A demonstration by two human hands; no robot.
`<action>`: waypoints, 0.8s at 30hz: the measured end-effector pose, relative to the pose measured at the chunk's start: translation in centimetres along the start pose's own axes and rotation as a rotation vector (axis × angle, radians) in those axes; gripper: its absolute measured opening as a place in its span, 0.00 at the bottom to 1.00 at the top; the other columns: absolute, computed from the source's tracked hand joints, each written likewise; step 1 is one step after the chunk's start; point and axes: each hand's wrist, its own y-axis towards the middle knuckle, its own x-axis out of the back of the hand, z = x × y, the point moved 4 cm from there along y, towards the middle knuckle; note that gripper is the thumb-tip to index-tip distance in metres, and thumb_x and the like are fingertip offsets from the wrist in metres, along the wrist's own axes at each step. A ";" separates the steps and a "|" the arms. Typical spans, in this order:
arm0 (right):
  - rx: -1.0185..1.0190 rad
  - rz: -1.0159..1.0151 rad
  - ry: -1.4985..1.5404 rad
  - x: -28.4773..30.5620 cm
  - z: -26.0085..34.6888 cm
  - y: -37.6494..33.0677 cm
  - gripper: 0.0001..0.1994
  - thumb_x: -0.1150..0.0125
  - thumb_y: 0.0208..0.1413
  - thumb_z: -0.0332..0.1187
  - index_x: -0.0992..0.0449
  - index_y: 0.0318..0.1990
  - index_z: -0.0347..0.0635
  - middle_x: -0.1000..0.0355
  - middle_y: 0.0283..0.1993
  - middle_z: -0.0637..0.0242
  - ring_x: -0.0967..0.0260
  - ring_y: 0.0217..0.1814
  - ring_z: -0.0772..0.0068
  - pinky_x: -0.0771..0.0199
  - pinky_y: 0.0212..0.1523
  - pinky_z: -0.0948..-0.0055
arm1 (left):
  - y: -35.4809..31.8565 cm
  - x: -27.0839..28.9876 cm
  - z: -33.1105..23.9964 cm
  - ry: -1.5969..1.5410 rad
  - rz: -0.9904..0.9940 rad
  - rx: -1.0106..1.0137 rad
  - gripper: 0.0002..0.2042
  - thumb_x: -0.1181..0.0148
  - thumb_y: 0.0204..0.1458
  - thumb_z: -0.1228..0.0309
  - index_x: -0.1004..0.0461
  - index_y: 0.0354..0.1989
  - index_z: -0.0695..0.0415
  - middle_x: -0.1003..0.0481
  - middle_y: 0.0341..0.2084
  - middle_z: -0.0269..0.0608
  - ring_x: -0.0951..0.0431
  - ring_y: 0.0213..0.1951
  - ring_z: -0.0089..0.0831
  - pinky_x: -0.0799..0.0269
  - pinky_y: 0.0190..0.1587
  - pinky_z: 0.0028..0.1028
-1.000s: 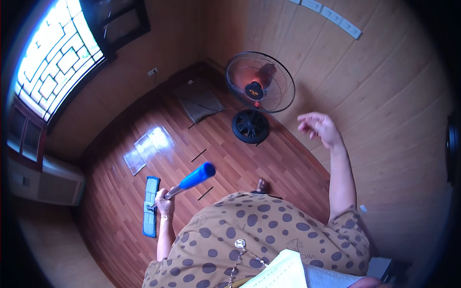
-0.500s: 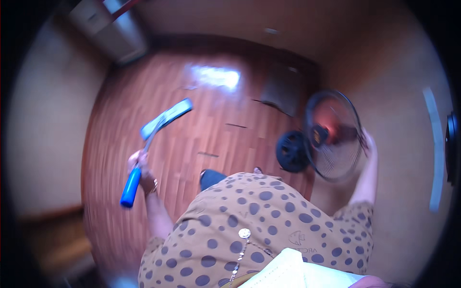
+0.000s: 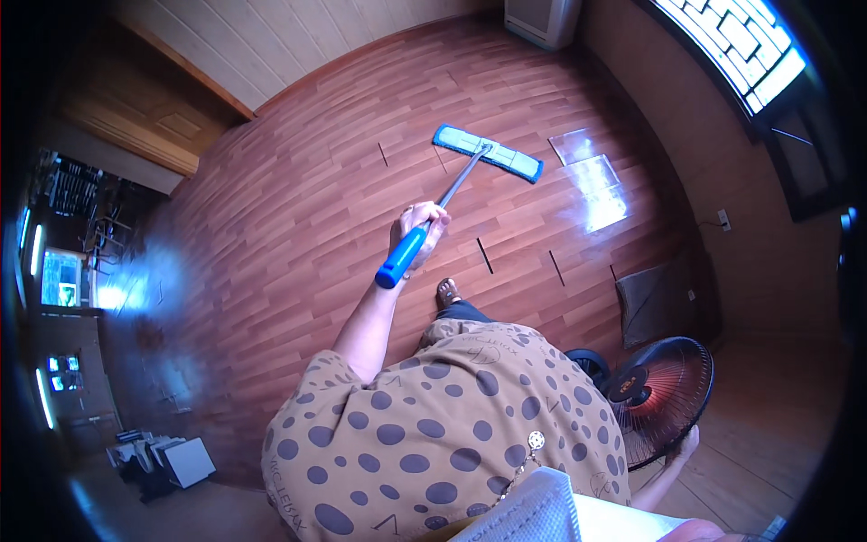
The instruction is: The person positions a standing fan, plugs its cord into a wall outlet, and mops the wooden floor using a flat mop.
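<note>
My left hand [image 3: 421, 228] is closed round the blue grip of a flat mop [image 3: 450, 193]. Its metal pole runs forward to a blue-green pad [image 3: 489, 152] lying flat on the reddish wooden floor [image 3: 298, 208]. My right hand [image 3: 684, 445] is low on the right, at the rim of a standing fan [image 3: 659, 395] with a black wire guard and a red centre. The guard hides most of the fingers, so their grip is unclear. My sandalled foot [image 3: 447, 292] stands just behind the mop grip.
Short dark strips [image 3: 485, 256] mark the floor. A dark mat [image 3: 652, 303] lies against the right wall beside the fan. A white unit [image 3: 542, 18] stands at the far wall, a bright window [image 3: 736, 41] is top right, and boxes [image 3: 172, 462] sit lower left.
The view has swung round the room. The mop pad now lies on the floor ahead of me. My right hand, raised free a second ago, has come down to the fan's rim.
</note>
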 end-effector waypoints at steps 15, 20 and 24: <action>0.212 0.173 -0.334 -5.5 -0.9 -2.7 0.09 0.50 0.53 0.34 0.33 0.22 0.45 0.42 0.17 0.78 0.48 0.16 0.86 0.48 0.17 0.83 | -3.1 -1.0 0.7 -0.148 -0.015 -0.054 0.09 0.39 0.51 0.68 0.28 0.25 0.60 0.27 0.24 0.33 0.34 0.24 0.19 0.37 0.28 0.21; 0.172 0.180 -0.308 -9.9 0.5 -4.0 0.11 0.44 0.51 0.34 0.33 0.19 0.47 0.42 0.16 0.81 0.49 0.16 0.89 0.53 0.16 0.85 | -4.8 -0.6 0.7 -0.205 -0.026 -0.055 0.09 0.39 0.51 0.69 0.29 0.24 0.60 0.25 0.26 0.36 0.31 0.27 0.21 0.35 0.32 0.22; 0.171 0.214 -0.260 -11.7 0.5 -3.1 0.10 0.44 0.52 0.34 0.31 0.21 0.46 0.39 0.17 0.80 0.47 0.16 0.90 0.50 0.16 0.86 | -6.1 0.0 1.9 -0.187 -0.025 -0.013 0.08 0.39 0.51 0.70 0.28 0.25 0.60 0.24 0.27 0.38 0.28 0.30 0.23 0.32 0.35 0.24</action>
